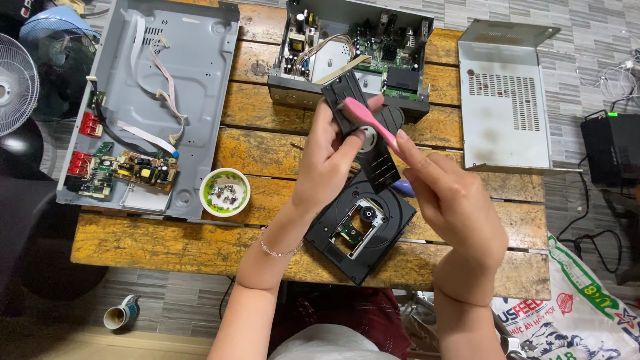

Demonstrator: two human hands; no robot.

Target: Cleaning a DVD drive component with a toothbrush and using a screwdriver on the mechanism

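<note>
Left hand [330,157] closed around a flat black plastic disc tray [365,137], held tilted above the worn wooden slat table [267,153]. Right hand [453,200] pinched shut on a pink plastic toothbrush [373,125], its head resting against the tray's upper face. Directly beneath the tray, on the table, a black square disc-drive mechanism [360,227] with an exposed lens assembly. Left of the tray, a small round green-rimmed bowl of screws [225,192]; further left, an open grey metal chassis [173,73] with ribbon cables and a circuit board. Behind the tray, an opened player full of green boards [353,53]; to the right, a grey perforated metal cover [503,93].
</note>
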